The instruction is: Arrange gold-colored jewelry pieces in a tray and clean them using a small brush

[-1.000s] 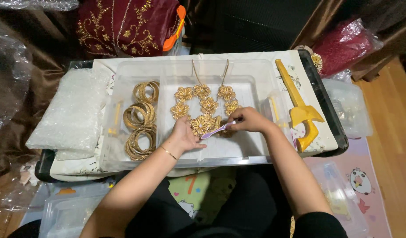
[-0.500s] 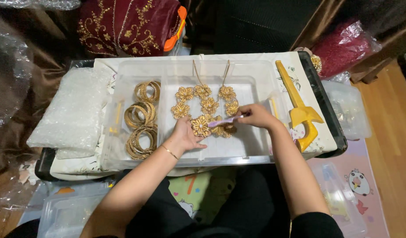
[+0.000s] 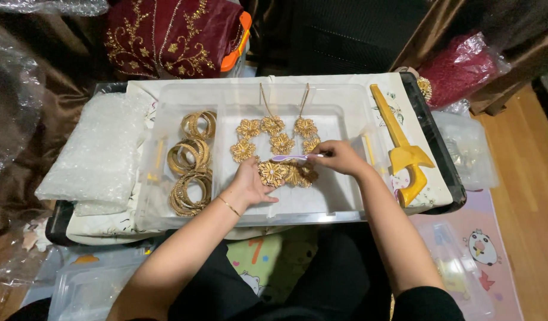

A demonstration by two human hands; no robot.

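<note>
A gold necklace (image 3: 272,141) made of flower-shaped pieces lies in a clear plastic tray (image 3: 345,101). My left hand (image 3: 250,183) pinches one of its lower flowers (image 3: 272,172) between thumb and fingers. My right hand (image 3: 340,157) grips a slim pale purple brush (image 3: 289,158), whose head points left over the lower flowers. Both hands are inside the tray, close together.
Several gold bangles (image 3: 192,160) are stacked in the tray's left side. A yellow plastic tool (image 3: 402,148) lies to the right, folded bubble wrap (image 3: 98,151) to the left. A red embroidered cloth (image 3: 167,35) sits behind, clear plastic lids (image 3: 95,285) near my knees.
My right hand has slid the brush slightly right and up along the lower flowers. My left hand has kept its hold on the necklace.
</note>
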